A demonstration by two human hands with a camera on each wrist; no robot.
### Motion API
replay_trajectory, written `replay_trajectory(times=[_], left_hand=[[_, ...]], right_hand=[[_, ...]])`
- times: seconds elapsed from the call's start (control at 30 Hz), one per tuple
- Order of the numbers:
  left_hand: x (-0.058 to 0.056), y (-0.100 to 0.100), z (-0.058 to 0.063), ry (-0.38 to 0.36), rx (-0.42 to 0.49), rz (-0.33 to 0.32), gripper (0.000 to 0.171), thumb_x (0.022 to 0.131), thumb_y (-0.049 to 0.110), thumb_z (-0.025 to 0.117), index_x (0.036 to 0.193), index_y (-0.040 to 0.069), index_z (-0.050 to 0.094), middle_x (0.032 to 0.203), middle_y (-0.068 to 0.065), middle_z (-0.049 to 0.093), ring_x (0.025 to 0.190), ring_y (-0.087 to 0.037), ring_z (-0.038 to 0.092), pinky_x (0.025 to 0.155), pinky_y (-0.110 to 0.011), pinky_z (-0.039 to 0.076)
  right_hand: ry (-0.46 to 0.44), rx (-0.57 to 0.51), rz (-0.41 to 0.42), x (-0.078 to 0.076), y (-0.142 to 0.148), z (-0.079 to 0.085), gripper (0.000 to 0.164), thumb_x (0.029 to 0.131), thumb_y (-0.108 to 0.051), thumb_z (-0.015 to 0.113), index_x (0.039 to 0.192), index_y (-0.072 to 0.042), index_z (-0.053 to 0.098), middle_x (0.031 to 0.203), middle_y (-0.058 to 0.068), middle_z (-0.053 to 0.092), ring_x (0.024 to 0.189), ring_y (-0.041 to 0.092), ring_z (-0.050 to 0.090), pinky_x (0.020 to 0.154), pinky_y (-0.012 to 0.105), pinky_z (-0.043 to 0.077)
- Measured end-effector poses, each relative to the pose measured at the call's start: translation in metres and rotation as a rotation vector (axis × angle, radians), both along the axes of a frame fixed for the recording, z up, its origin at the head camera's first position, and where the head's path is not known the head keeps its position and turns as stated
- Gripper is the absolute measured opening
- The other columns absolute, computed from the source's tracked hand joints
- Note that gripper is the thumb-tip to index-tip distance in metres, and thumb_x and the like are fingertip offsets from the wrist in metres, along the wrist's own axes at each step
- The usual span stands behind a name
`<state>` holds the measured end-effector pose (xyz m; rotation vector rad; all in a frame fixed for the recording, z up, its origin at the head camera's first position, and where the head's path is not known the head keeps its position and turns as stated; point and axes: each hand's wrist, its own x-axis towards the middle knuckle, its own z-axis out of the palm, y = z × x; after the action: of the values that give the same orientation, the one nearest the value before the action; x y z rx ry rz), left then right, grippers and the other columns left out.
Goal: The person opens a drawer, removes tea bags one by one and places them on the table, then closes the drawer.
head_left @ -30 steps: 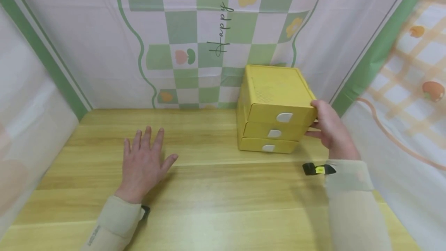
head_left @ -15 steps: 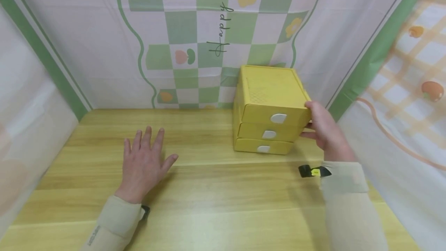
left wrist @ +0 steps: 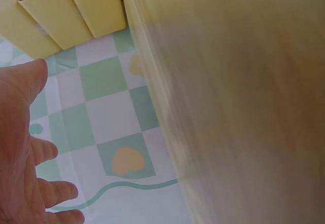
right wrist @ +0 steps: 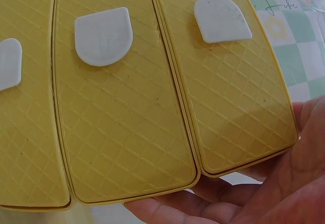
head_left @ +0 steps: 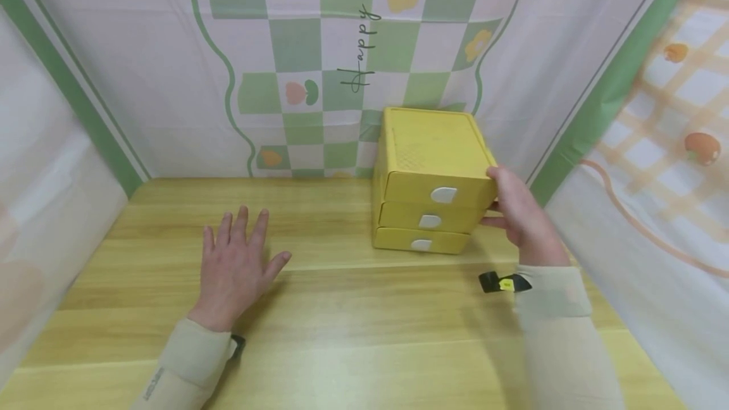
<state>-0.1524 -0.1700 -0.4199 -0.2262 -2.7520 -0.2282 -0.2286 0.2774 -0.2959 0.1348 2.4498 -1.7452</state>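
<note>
A yellow three-drawer storage box (head_left: 435, 144) with white rounded drawer tabs stands on the wooden table, near the back curtain. My right hand (head_left: 526, 217) lies against its right side, thumb at the top front corner and the other fingers along the side wall. The right wrist view shows the ridged drawer fronts (right wrist: 117, 127) close up, with the right hand's fingers (right wrist: 172, 209) against the box's side. Well left of the box, my left hand (head_left: 232, 271) is held palm down over the table, fingers spread, touching no object. The left wrist view catches part of the box (left wrist: 61, 10) beyond that thumb.
The wooden table (head_left: 342, 321) spreads out in front of the box. A white and green checked curtain (head_left: 302, 37) hangs along the back, with more printed cloth (head_left: 643, 163) on the right and a plain light one (head_left: 51, 176) at left.
The yellow storage box has slid a short way left along the table, and my right hand has moved with it against its side. My left hand has kept its place.
</note>
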Motion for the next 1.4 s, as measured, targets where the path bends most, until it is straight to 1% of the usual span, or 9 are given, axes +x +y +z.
replay_trajectory(times=[0.2, 0.33, 0.5, 0.6, 0.73, 0.8, 1.1, 1.4], left_hand=[[-0.002, 0.000, 0.000, -0.008, 0.007, -0.005, 0.089, 0.091, 0.073, 0.038, 0.157, 0.015, 0.026, 0.157, -0.028, 0.022, 0.142, -0.049, 0.016, 0.112, -0.068, 0.003], [-0.002, 0.000, 0.000, -0.015, 0.004, -0.007, 0.089, 0.091, 0.074, 0.035, 0.156, 0.015, 0.026, 0.158, -0.027, 0.021, 0.142, -0.049, 0.015, 0.112, -0.067, 0.002], [-0.003, 0.000, -0.001, -0.010, 0.001, -0.007, 0.090, 0.090, 0.076, 0.034, 0.156, 0.015, 0.028, 0.158, -0.027, 0.021, 0.141, -0.049, 0.017, 0.112, -0.068, 0.003], [-0.003, 0.000, -0.001, -0.012, -0.001, -0.006, 0.090, 0.090, 0.075, 0.034, 0.156, 0.015, 0.027, 0.158, -0.027, 0.021, 0.141, -0.049, 0.017, 0.112, -0.068, 0.003], [-0.003, 0.000, 0.000, -0.016, -0.002, -0.006, 0.090, 0.090, 0.075, 0.034, 0.157, 0.015, 0.026, 0.158, -0.027, 0.021, 0.142, -0.049, 0.016, 0.112, -0.068, 0.003], [-0.003, 0.000, 0.000, -0.017, 0.000, -0.007, 0.090, 0.090, 0.075, 0.034, 0.157, 0.015, 0.026, 0.158, -0.027, 0.020, 0.142, -0.049, 0.015, 0.112, -0.068, 0.003], [-0.002, 0.001, 0.000, -0.017, 0.001, -0.005, 0.090, 0.090, 0.075, 0.034, 0.156, 0.015, 0.026, 0.158, -0.027, 0.021, 0.143, -0.048, 0.014, 0.112, -0.068, 0.004], [-0.001, 0.001, 0.000, -0.017, 0.002, -0.005, 0.090, 0.090, 0.075, 0.034, 0.156, 0.015, 0.027, 0.158, -0.027, 0.021, 0.142, -0.049, 0.015, 0.111, -0.068, 0.005]], right_hand=[[0.000, -0.001, 0.009, 0.001, -0.005, -0.001, 0.062, 0.101, -0.051, 0.025, 0.145, -0.008, 0.026, 0.140, 0.022, 0.031, 0.120, 0.044, 0.040, 0.098, 0.060, 0.041], [-0.003, 0.004, 0.010, 0.003, -0.007, -0.001, 0.063, 0.100, -0.053, 0.026, 0.144, -0.007, 0.027, 0.141, 0.022, 0.031, 0.120, 0.044, 0.040, 0.098, 0.060, 0.041], [0.003, 0.002, -0.012, 0.005, -0.013, -0.002, 0.064, 0.100, -0.053, 0.029, 0.144, -0.007, 0.030, 0.141, 0.023, 0.033, 0.119, 0.043, 0.042, 0.096, 0.060, 0.043], [0.010, 0.000, 0.003, 0.006, -0.017, -0.001, 0.064, 0.100, -0.051, 0.028, 0.148, -0.009, 0.027, 0.142, 0.024, 0.033, 0.120, 0.044, 0.041, 0.097, 0.061, 0.041], [0.010, 0.010, 0.041, 0.006, -0.022, -0.001, 0.065, 0.100, -0.049, 0.025, 0.155, -0.014, 0.019, 0.145, 0.024, 0.029, 0.122, 0.045, 0.038, 0.099, 0.064, 0.038], [0.007, 0.010, 0.050, 0.006, -0.024, -0.002, 0.066, 0.100, -0.049, 0.024, 0.156, -0.015, 0.016, 0.146, 0.024, 0.028, 0.123, 0.045, 0.037, 0.100, 0.064, 0.037], [0.005, -0.003, 0.072, 0.006, -0.032, -0.001, 0.064, 0.100, -0.045, 0.026, 0.158, -0.019, 0.013, 0.149, 0.024, 0.027, 0.123, 0.046, 0.037, 0.099, 0.067, 0.037], [0.003, 0.000, 0.070, 0.006, -0.039, 0.000, 0.065, 0.100, -0.045, 0.028, 0.157, -0.016, 0.016, 0.145, 0.024, 0.030, 0.122, 0.046, 0.039, 0.098, 0.066, 0.038]])
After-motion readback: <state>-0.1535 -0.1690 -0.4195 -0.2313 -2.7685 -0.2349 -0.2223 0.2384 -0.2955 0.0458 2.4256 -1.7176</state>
